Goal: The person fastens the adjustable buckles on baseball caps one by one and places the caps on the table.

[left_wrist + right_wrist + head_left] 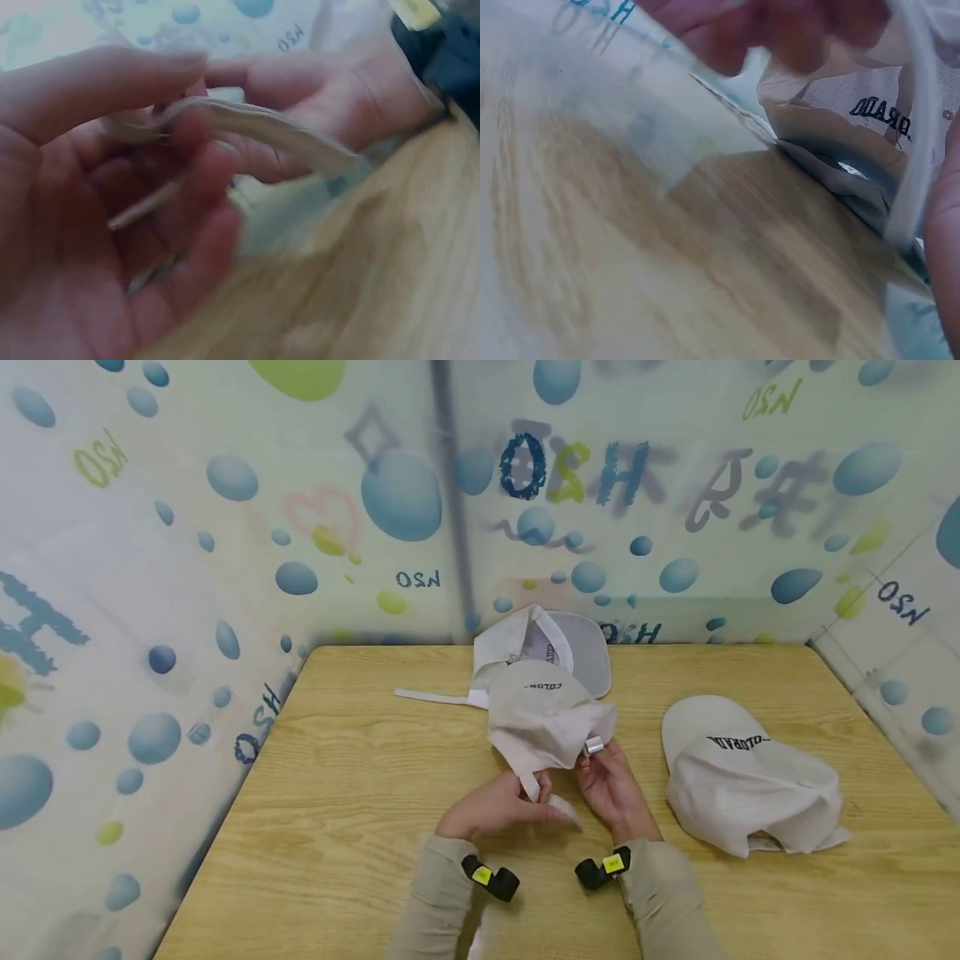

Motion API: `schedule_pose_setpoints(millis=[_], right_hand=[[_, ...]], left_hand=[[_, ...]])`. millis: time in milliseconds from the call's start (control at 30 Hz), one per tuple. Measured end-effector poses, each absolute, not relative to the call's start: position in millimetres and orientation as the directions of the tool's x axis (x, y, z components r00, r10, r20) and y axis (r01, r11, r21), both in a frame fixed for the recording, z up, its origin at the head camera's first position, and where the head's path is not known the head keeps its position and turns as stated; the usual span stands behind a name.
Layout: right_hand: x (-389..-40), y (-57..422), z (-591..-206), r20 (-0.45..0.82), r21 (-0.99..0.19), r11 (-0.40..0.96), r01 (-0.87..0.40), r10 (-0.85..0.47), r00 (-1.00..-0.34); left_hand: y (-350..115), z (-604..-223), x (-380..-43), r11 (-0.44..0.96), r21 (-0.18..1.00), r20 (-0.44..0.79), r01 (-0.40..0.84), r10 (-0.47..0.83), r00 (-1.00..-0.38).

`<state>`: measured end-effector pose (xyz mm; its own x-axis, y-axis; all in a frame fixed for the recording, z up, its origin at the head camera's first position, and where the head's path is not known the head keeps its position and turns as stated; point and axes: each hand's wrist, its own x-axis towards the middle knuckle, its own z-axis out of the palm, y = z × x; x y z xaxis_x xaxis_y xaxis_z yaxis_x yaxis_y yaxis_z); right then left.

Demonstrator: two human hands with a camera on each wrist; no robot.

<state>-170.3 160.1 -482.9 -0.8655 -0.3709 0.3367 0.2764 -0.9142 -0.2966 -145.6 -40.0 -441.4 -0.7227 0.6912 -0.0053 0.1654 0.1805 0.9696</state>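
Observation:
A pale cap with dark lettering is held up at the table's middle, its back opening towards me. My left hand grips its strap between thumb and fingers; in the left wrist view a length of the strap sticks out past the fingertips. On the cap's other side my right hand pinches the rear edge beside a silver buckle. The right wrist view shows the strap close up, and the cap's lettered inside behind it.
Directly behind the held cap lies a white cap, its opening facing up and its strap stretched left. Another pale cap sits on the wooden table to the right. Patterned walls enclose the table's back and sides.

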Motion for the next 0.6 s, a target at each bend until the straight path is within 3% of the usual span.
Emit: schedule_pose_setpoints(millis=[200, 333, 600], right_hand=[[-168, 159, -480, 0.340, -0.342, -0.907, 0.246, -0.364, -0.867], [-166, 157, -477, 0.326, -0.347, -0.906, 0.243, -0.359, -0.875], [-164, 152, -462, 0.225, -0.284, -0.918, 0.278, -0.346, -0.911]], left_hand=[[-37, -423, -145, -0.028, 0.997, 0.078, 0.074, 0.517, -0.853], [-35, -406, -144, -0.156, 0.987, 0.107, 0.038, 0.463, -0.880], [-36, -393, -151, -0.129, 0.989, 0.123, 0.078, 0.392, -0.912]])
